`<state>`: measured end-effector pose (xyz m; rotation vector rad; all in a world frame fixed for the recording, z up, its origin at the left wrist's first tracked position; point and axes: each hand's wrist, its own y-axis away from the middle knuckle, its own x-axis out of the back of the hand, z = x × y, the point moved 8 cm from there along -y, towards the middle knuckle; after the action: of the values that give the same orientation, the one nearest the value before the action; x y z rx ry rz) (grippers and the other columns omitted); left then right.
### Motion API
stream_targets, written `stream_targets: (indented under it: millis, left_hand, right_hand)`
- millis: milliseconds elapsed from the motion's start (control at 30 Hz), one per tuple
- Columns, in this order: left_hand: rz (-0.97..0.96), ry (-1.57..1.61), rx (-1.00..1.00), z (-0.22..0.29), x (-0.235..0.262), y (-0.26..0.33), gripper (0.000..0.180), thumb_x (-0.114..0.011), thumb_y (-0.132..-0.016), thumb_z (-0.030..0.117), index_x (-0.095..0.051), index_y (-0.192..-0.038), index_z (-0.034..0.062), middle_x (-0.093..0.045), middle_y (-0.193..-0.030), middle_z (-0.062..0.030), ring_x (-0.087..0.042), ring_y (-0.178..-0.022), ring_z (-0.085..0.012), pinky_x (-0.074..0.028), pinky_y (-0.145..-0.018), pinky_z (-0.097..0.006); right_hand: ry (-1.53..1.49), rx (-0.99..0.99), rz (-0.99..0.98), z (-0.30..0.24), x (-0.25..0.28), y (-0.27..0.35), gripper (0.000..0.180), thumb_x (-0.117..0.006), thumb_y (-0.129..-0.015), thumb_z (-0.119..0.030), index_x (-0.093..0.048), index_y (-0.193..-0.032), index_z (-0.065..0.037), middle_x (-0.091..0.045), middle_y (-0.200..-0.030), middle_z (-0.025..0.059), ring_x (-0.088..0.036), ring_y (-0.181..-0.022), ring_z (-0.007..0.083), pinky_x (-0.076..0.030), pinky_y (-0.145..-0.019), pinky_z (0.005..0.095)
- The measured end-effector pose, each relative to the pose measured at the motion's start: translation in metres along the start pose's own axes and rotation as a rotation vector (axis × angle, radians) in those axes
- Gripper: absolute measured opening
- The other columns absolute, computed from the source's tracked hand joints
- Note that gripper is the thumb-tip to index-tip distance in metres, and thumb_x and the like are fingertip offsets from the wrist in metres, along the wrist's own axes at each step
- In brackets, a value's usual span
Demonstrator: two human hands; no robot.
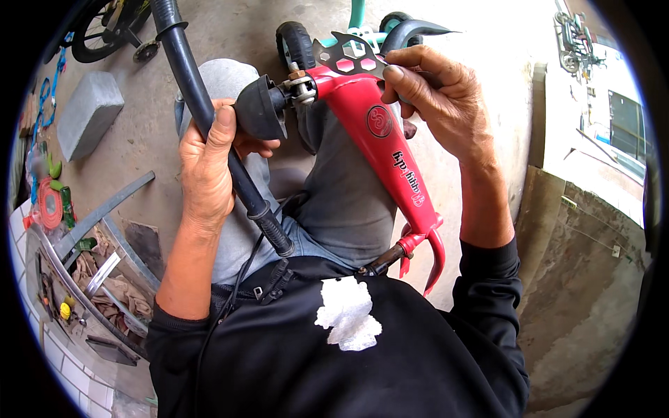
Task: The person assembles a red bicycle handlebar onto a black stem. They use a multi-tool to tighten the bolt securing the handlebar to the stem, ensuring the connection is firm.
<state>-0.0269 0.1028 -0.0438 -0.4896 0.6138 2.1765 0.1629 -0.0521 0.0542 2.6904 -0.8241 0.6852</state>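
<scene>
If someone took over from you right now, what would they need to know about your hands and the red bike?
Left hand: grips the black handlebar beside its rubber boot.
Right hand: holds a flat multi-hole wrench at the red frame.
The frame lies across the lap, fork end toward the body.
Done: wrench set near the silver clamp nut.
Left: whether the nut is tight cannot be told.

Bicycle repair workshop, bare concrete floor [139, 139], spare wheel [104, 28], loose rims [77, 279], scattered hand tools [63, 306], red bike frame [376, 139]
</scene>
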Motion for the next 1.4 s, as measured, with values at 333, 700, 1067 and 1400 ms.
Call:
stream_targets:
  millis: [333, 700, 1067, 1400]
  left_hand:
    - [0.007, -0.037, 0.002, 0.000, 0.004, 0.000, 0.038, -0.066, -0.094, 0.034, -0.054, -0.110, 0.0010, -0.069, -0.082, -0.0129, -0.070, -0.065, -0.0228, -0.056, -0.057, -0.031]
    - [0.011, -0.101, 0.004, 0.002, 0.002, 0.000, 0.040, -0.066, -0.093, 0.038, -0.055, -0.107, 0.0017, -0.067, -0.074, -0.0090, -0.064, -0.058, -0.0164, -0.046, -0.050, -0.026]
    - [0.008, -0.156, 0.001, 0.004, 0.002, 0.002, 0.040, -0.067, -0.092, 0.042, -0.057, -0.103, 0.0047, -0.063, -0.068, -0.0049, -0.060, -0.055, -0.0119, -0.043, -0.048, -0.023]
    - [0.002, -0.167, 0.002, 0.004, 0.003, 0.002, 0.042, -0.068, -0.091, 0.043, -0.057, -0.103, 0.0049, -0.062, -0.065, -0.0047, -0.059, -0.054, -0.0114, -0.043, -0.048, -0.023]
  right_hand:
    - [0.461, 0.256, -0.013, -0.036, -0.002, -0.005, 0.019, -0.071, -0.089, -0.024, -0.076, -0.099, -0.010, -0.068, -0.079, 0.0062, -0.066, -0.068, 0.0188, -0.052, -0.062, 0.0304]
    - [0.825, 0.470, -0.094, -0.080, -0.005, -0.011, 0.017, -0.075, -0.085, -0.021, -0.076, -0.096, -0.007, -0.065, -0.079, 0.0045, -0.064, -0.070, 0.0156, -0.050, -0.061, 0.0304]
    - [0.796, 0.381, -0.103, -0.097, -0.009, -0.017, 0.017, -0.074, -0.083, -0.024, -0.077, -0.089, -0.009, -0.062, -0.068, 0.0067, -0.061, -0.066, 0.0199, -0.048, -0.062, 0.0344]
    - [1.012, 0.482, -0.212, -0.119, -0.031, -0.015, 0.019, -0.076, -0.082, -0.020, -0.074, -0.090, -0.003, -0.061, -0.071, 0.0082, -0.061, -0.065, 0.0207, -0.046, -0.058, 0.0356]
